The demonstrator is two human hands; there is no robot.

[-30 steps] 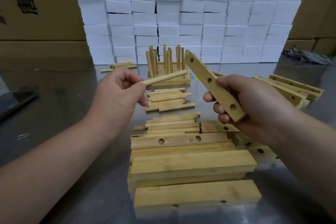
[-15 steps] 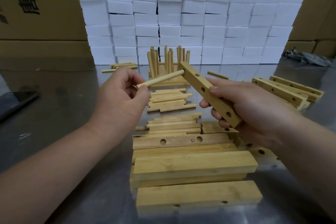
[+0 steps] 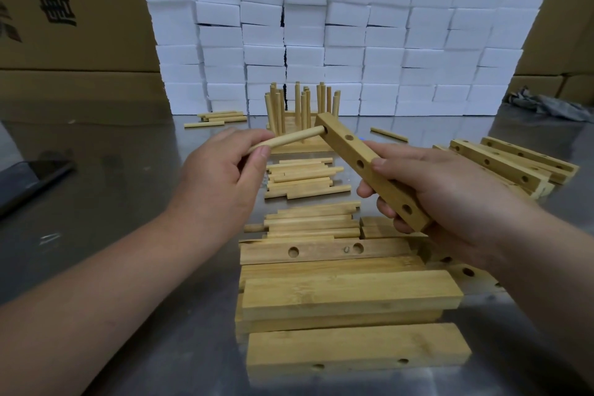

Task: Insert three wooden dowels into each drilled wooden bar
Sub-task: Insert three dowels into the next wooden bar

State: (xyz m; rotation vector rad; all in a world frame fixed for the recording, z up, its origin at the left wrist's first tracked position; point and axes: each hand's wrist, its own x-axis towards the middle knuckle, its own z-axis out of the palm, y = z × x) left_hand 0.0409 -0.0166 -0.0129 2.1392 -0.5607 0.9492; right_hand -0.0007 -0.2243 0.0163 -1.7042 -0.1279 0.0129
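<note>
Loose dowels [image 3: 302, 177] behind bar stack [image 3: 350, 292]; doweled bars [image 3: 299, 100] farther back, seemingly stacked; drilled bars [image 3: 501, 164] right.

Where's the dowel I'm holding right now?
Head view, left of centre: the left hand pinches the dowel, its tip in the end hole of the bar the right hand grips.

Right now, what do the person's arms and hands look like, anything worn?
Both are bare. The left hand and right hand wear no gloves or visible rings. The left forearm and right forearm are uncovered as far as the picture reaches: no sleeve, watch or band shows.
</note>
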